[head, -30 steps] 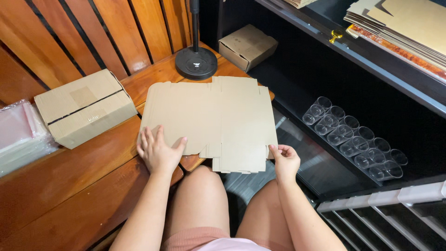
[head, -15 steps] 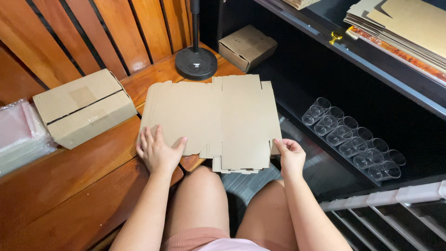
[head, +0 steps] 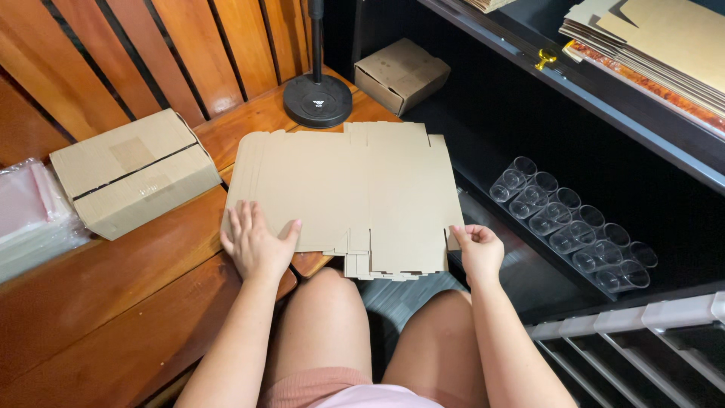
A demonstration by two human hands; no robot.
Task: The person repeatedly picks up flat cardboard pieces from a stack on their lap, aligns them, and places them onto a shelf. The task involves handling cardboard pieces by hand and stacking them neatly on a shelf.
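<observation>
I see the stack of flat cardboard sheets (head: 355,200) lying on the wooden desk (head: 113,302), its near-right part hanging past the desk's front edge over my knees. My left hand (head: 255,242) lies flat on the stack's near-left corner, fingers spread wide and pressing down, holding nothing. My right hand (head: 477,249) is at the stack's near-right corner, fingers narrowly pinched on that edge of the cardboard.

Around the stack there is bare wood on the near-left side, toward my left arm. Left of the stack, just apart from it, sits a closed cardboard box (head: 132,177) with a dark seam across its top; further left lies a pile of clear plastic bags (head: 26,219). Beyond the stack's far edge stands a round black stand base (head: 317,100) with a thin pole, close to the edge, and a small brown box (head: 400,74) beside that. Right of the stack, lower down on a dark shelf, a row of clear plastic cups (head: 570,227) lies on its side.

The sheets are matte brown, thin and stiff, with notched flaps along the near edge and slightly staggered edges. The stack's long axis runs left to right, parallel to the desk's front edge.
</observation>
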